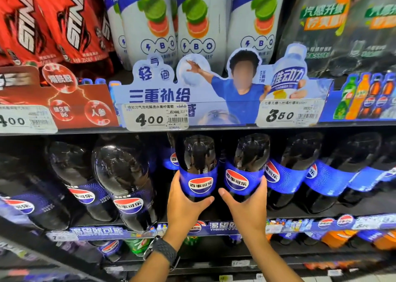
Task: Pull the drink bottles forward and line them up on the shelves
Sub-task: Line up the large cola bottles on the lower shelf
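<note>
Two big dark cola bottles with blue labels stand side by side at the middle of the middle shelf. My left hand [184, 204] grips the left cola bottle [198, 166] low on its body, thumb across the front. My right hand [246, 204] grips the right cola bottle [246, 163] the same way. More cola bottles of the same kind stand to the left [122, 183] and to the right [287, 170] in a row. A dark watch sits on my left wrist.
The upper shelf carries red energy drink bottles [70, 24], white electrolyte bottles [199, 24] and dark shrink-wrapped packs [334, 28]. Price tags and a cardboard display strip [188, 101] line its edge. The middle shelf edge [214, 228] runs below my hands; a lower shelf holds green and orange bottles.
</note>
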